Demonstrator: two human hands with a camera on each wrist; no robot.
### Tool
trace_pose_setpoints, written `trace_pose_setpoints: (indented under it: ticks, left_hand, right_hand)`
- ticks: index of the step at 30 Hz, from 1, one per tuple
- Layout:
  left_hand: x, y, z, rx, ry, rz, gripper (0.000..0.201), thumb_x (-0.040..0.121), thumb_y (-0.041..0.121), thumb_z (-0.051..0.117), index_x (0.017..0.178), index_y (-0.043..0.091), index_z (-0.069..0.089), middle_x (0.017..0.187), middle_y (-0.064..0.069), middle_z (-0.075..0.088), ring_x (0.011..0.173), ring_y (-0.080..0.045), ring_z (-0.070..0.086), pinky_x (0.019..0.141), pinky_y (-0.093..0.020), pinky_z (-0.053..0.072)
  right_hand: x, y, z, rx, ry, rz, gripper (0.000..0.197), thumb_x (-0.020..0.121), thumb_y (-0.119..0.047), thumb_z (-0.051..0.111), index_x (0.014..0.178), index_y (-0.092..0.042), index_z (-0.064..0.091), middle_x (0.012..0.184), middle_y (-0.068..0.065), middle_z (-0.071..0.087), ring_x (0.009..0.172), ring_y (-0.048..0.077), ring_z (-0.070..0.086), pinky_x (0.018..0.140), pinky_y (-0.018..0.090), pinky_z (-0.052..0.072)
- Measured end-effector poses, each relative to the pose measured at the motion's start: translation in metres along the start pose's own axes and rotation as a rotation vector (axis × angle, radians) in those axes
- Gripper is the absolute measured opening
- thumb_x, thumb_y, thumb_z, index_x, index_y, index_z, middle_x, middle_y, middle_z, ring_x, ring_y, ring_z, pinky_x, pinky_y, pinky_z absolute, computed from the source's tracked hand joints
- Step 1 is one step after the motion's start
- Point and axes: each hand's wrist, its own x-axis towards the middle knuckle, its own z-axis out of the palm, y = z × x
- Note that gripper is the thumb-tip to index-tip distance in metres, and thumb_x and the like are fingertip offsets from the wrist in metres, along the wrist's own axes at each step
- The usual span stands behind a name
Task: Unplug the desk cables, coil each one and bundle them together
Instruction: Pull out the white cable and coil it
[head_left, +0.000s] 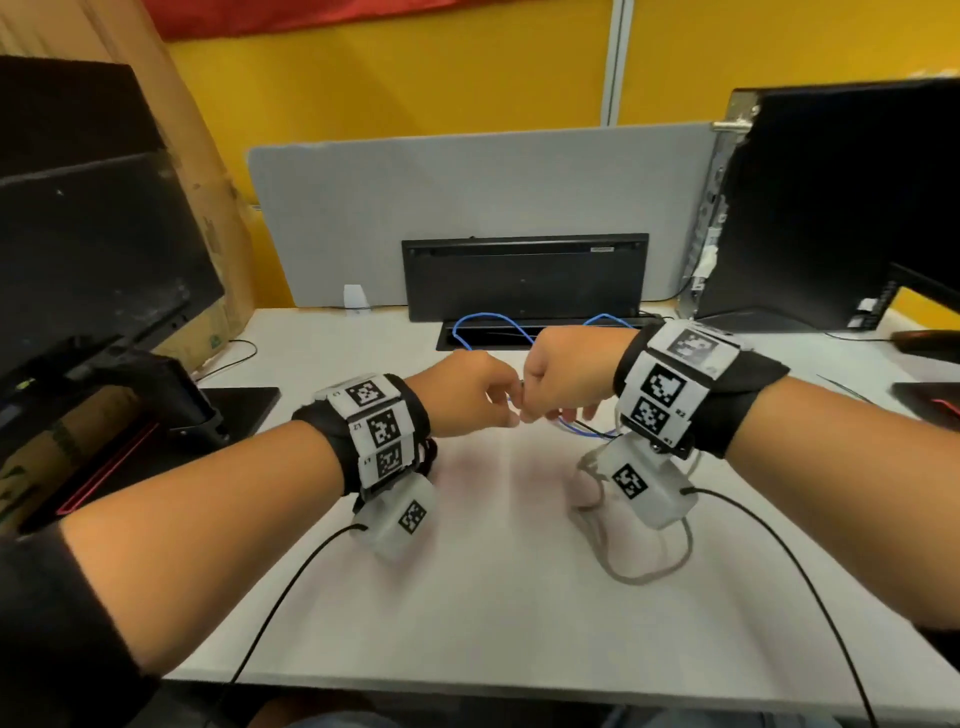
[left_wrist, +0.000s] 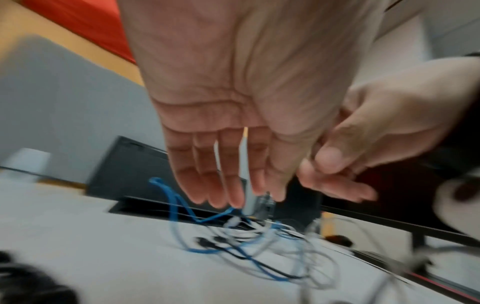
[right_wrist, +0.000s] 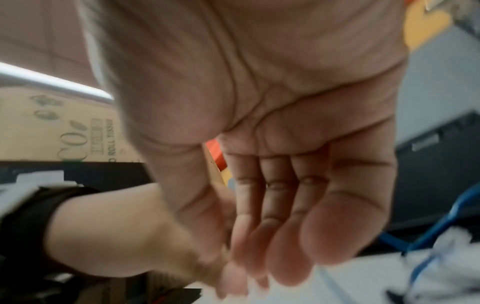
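My left hand (head_left: 506, 415) and right hand (head_left: 532, 413) meet fingertip to fingertip above the middle of the white desk (head_left: 467, 597). In the left wrist view the left hand (left_wrist: 249, 195) pinches a small plug (left_wrist: 263, 204) at its fingertips, and a grey cable (left_wrist: 245, 164) runs up between its fingers. The right hand (left_wrist: 337, 174) curls its thumb and fingers beside it and seems to pinch the same cable. A blue cable (head_left: 488, 322) loops out of the desk slot (head_left: 452, 340). Blue, white and black cables (left_wrist: 246, 242) lie tangled on the desk below the hands. The wrist views are blurred.
A black flap (head_left: 524, 275) stands open behind the slot, against a grey divider (head_left: 467, 197). A dark monitor (head_left: 93, 249) and cardboard box (head_left: 208, 218) stand at the left. A computer tower (head_left: 831, 208) and a mouse (head_left: 924, 345) are at the right.
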Motion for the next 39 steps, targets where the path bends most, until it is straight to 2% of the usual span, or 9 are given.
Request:
trace_pose_setpoints:
  ticks: [5, 9, 15, 19, 23, 26, 30, 36, 39]
  left_hand:
    - [0.013, 0.046, 0.017, -0.009, -0.064, 0.165, 0.019, 0.085, 0.023, 0.072, 0.102, 0.015, 0.072, 0.094, -0.001, 0.069, 0.081, -0.011, 0.055, 0.076, -0.027, 0.048]
    - [0.026, 0.068, 0.024, -0.070, -0.098, 0.203, 0.025, 0.078, 0.025, 0.078, 0.101, 0.018, 0.070, 0.092, 0.003, 0.067, 0.075, -0.005, 0.055, 0.076, -0.024, 0.049]
    - [0.046, 0.089, 0.037, 0.004, -0.286, 0.245, 0.018, 0.083, 0.031, 0.074, 0.094, 0.016, 0.074, 0.089, -0.001, 0.070, 0.080, -0.012, 0.061, 0.079, -0.031, 0.052]
    - [0.063, 0.096, 0.025, -0.134, -0.128, 0.277, 0.013, 0.089, 0.017, 0.066, 0.079, 0.012, 0.071, 0.064, 0.004, 0.064, 0.056, 0.002, 0.053, 0.059, -0.012, 0.042]
    - [0.083, 0.092, -0.007, -0.612, 0.135, 0.175, 0.018, 0.096, 0.007, 0.055, 0.082, 0.002, 0.064, 0.056, -0.003, 0.053, 0.050, -0.015, 0.057, 0.065, -0.036, 0.053]
    - [0.099, 0.090, -0.032, -0.821, 0.235, 0.135, 0.024, 0.100, 0.010, 0.049, 0.080, 0.007, 0.061, 0.054, 0.001, 0.041, 0.049, -0.014, 0.041, 0.053, -0.028, 0.046]
    - [0.114, 0.093, -0.067, -0.830, 0.276, 0.208, 0.023, 0.100, 0.013, 0.051, 0.081, 0.007, 0.062, 0.053, 0.005, 0.038, 0.048, -0.008, 0.033, 0.049, -0.022, 0.032]
    - [0.126, 0.094, -0.124, -0.592, 0.400, 0.267, 0.022, 0.096, 0.025, 0.059, 0.079, 0.018, 0.070, 0.057, 0.004, 0.040, 0.052, -0.011, 0.032, 0.051, -0.024, 0.030]
    - [0.129, 0.090, -0.143, -0.354, 0.462, 0.264, 0.024, 0.096, 0.033, 0.057, 0.076, 0.026, 0.069, 0.054, 0.008, 0.037, 0.046, -0.007, 0.030, 0.046, -0.021, 0.026]
  right_hand:
    - [-0.027, 0.045, -0.011, -0.253, -0.011, 0.124, 0.043, 0.067, -0.054, 0.079, 0.079, -0.013, 0.070, 0.062, -0.004, 0.063, 0.048, 0.010, 0.054, 0.045, 0.018, 0.040]
    - [-0.044, 0.080, -0.009, -0.142, -0.138, 0.182, 0.045, 0.061, -0.062, 0.079, 0.071, -0.018, 0.071, 0.064, -0.008, 0.068, 0.061, 0.009, 0.064, 0.054, 0.021, 0.050]
    - [-0.056, 0.104, 0.011, 0.047, -0.220, 0.111, 0.025, 0.077, -0.037, 0.076, 0.085, -0.013, 0.075, 0.070, -0.004, 0.069, 0.068, 0.010, 0.064, 0.060, 0.022, 0.053]
    - [-0.063, 0.119, 0.003, 0.310, -0.063, -0.008, 0.021, 0.094, -0.016, 0.056, 0.079, -0.006, 0.067, 0.077, 0.014, 0.070, 0.067, 0.017, 0.062, 0.069, 0.028, 0.053]
    - [-0.071, 0.131, -0.019, 1.021, 0.217, -0.099, 0.024, 0.102, -0.013, 0.044, 0.082, -0.006, 0.055, 0.053, 0.008, 0.052, 0.051, 0.022, 0.057, 0.058, 0.032, 0.055]
    - [-0.076, 0.140, -0.046, 1.269, 0.403, -0.151, 0.021, 0.101, -0.017, 0.046, 0.087, -0.006, 0.057, 0.055, 0.000, 0.028, 0.043, 0.011, 0.032, 0.046, 0.026, 0.043]
    - [-0.081, 0.149, -0.087, 1.105, 0.595, -0.185, 0.025, 0.099, -0.028, 0.052, 0.087, -0.009, 0.065, 0.057, -0.003, 0.026, 0.048, 0.011, 0.021, 0.042, 0.022, 0.023]
    - [-0.086, 0.154, -0.148, 0.361, 1.053, -0.183, 0.033, 0.088, -0.043, 0.065, 0.068, -0.017, 0.071, 0.037, -0.012, 0.038, 0.033, 0.005, 0.031, 0.036, 0.011, 0.027]
    - [-0.084, 0.157, -0.173, 0.144, 1.158, -0.136, 0.037, 0.084, -0.048, 0.066, 0.061, -0.020, 0.069, 0.042, -0.010, 0.049, 0.041, 0.004, 0.041, 0.043, 0.017, 0.035]
